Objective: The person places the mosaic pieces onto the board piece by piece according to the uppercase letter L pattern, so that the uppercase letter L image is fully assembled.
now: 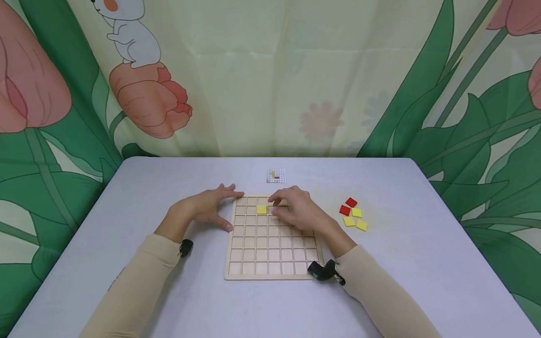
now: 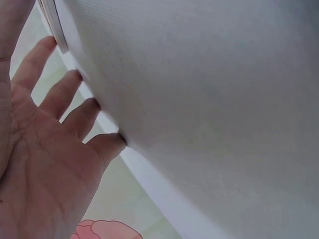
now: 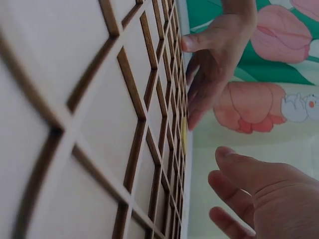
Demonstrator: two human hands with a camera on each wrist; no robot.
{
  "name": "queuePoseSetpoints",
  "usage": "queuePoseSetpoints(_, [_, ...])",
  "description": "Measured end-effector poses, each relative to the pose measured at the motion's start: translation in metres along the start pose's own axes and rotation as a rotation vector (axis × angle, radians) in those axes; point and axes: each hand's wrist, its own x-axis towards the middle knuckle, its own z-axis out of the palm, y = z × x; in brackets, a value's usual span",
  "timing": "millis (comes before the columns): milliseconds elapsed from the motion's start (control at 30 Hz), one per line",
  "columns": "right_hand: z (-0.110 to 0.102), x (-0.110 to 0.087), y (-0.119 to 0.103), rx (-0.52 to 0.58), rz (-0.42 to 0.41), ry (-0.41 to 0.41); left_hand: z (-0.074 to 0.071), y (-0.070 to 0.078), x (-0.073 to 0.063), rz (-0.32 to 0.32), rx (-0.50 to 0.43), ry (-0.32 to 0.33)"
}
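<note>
The head view is evenly bright, wrist views dimmer.

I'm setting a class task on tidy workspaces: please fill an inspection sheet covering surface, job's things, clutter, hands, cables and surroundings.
Surface: pale tabletop.
Job's things: grid board holding one visible yellow tile; three loose yellow tiles and two red tiles to its right; small patterned card beyond it.
Clutter: nothing seen.
Hands: left hand touches the board's left edge; right hand hovers over the board, holding nothing visible.
Cables: nothing seen.
Surroundings: flower-printed backdrop behind.
</note>
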Motion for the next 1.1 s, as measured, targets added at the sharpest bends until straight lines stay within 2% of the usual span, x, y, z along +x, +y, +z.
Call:
queuePoseSetpoints(167, [-0.015, -0.018, 0.005, -0.009, 0.0, 0.051, -0.001, 0.002, 0.001, 0.02, -0.022, 0.009])
queuePoseSetpoints(367, [-0.025, -0.045, 0.022, -0.022, -0.003, 0.064, 0.003, 0.001, -0.001, 0.01, -0.044, -0.001])
queuePoseSetpoints(567, [-0.047, -0.069, 0.041, -0.041, -0.067, 0.139, 0.002, 0.004, -0.001, 0.026, -0.035, 0.008])
queuePoseSetpoints(767, [-0.066, -0.082, 0.057, -0.071, -0.071, 0.172, -0.002, 0.004, 0.001, 0.032, -0.021, 0.001])
queuePoseSetpoints(967, [-0.067, -0.087, 0.067, -0.039, -0.048, 0.171, -0.002, 0.001, -0.004, 0.015, -0.016, 0.006])
queuePoseSetpoints(1100, [-0.07, -0.099, 0.073, -0.076, -0.008, 0.185, -0.003, 0.002, -0.003, 0.011, -0.014, 0.009])
